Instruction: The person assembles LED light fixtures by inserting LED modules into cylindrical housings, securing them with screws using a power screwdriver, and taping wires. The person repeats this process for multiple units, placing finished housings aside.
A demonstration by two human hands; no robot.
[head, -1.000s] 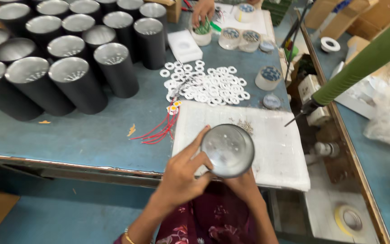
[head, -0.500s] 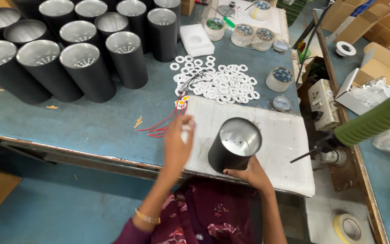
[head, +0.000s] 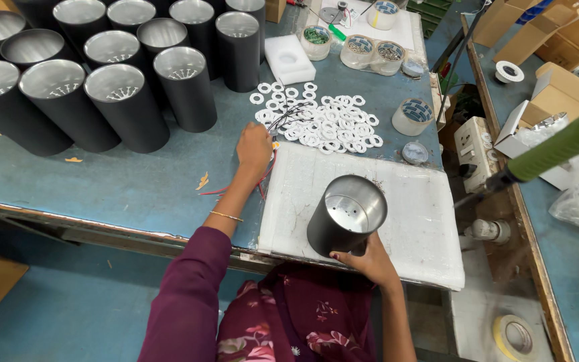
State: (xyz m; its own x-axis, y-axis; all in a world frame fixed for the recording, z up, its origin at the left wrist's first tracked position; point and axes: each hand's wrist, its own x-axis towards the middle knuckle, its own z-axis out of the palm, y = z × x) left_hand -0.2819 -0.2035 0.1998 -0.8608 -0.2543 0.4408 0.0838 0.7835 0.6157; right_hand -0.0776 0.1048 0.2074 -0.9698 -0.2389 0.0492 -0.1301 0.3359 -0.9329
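Head view
Black cylinder (head: pixel 345 216): a matt black tube with a bright silvery inside and small holes in its inner base; it stands tilted on the white foam sheet (head: pixel 410 201), open mouth toward the camera, near the table's front edge.
Right hand (head: pixel 368 260): cupped against the cylinder's lower end, fingers pressed to its wall, steadying it.
Left hand (head: pixel 254 146): closed on a bundle of wires (head: pixel 283 115), dark strands rising from the fist, red ones trailing below over the blue table (head: pixel 102 181).
White rings (head: pixel 326 124): a loose heap just beyond the left hand.
Other cylinders (head: pixel 125 107): upright in rows at far left.
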